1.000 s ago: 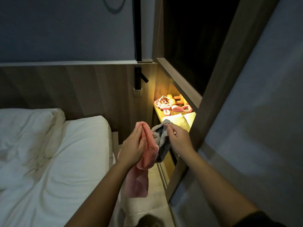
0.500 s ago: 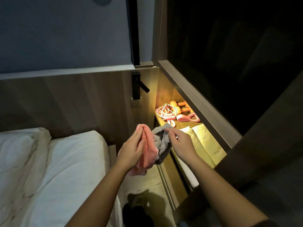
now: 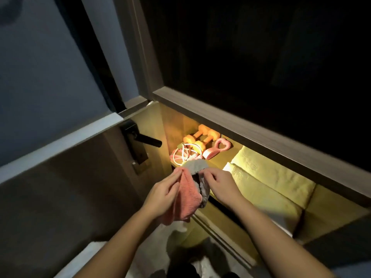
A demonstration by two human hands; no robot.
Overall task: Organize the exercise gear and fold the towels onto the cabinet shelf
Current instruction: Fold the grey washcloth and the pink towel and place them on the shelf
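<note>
Plush pink towel point(image 3: 185, 199) hangs bunched, the left hand point(image 3: 163, 195) holding it at nine o'clock. At three o'clock the right hand point(image 3: 219, 185) pinches a fuzzy grey towel point(image 3: 196, 167).

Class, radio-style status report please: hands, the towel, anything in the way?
Left hand, right hand: both pinching pink-and-grey towel, in air before cabinet shelf. Dumbbells far left, folded yellow towels right. Bare gap between them, nothing blocking.

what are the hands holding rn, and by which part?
Left hand holds the pink towel near its folded top; right hand pinches the grey towel at its upper edge.
</note>
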